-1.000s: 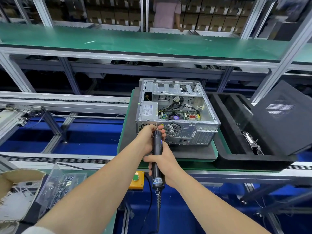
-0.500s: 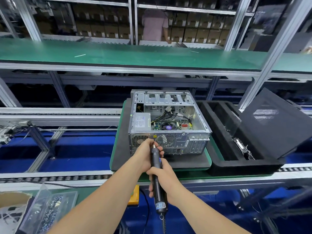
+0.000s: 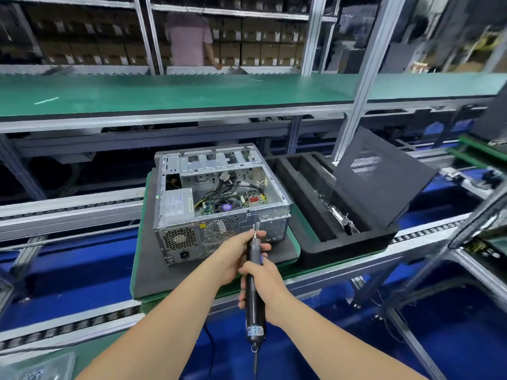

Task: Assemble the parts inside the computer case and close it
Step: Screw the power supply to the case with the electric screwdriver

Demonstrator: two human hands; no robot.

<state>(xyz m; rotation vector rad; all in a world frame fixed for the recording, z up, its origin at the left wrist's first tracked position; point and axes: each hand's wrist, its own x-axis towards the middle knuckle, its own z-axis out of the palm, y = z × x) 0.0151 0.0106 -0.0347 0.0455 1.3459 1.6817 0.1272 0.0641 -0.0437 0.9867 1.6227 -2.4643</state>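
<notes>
Nearest, the right hand (image 3: 264,286) wraps its curled fingers round the barrel of the electric screwdriver (image 3: 253,320), cable hanging below, so the tool stands almost upright with its bit pointing away. Just above, the left hand (image 3: 236,253) closes round the tool's nose, fingertips (image 3: 264,233) pinching close by the bit. I judge that this steadies the tip, perhaps with a screw on it, though none can be made out.

The computer case (image 3: 178,204) lies on its side on a dark mat (image 3: 149,270), its rear panel facing the person and its open side up, which keeps the board and cables reachable. The bit sits right in front of the rear panel's right part, beside the fan grille; whether it touches cannot be told.

Right of the case, the black side panel (image 3: 384,185) leans in a foam tray (image 3: 343,246), not yet fitted
</notes>
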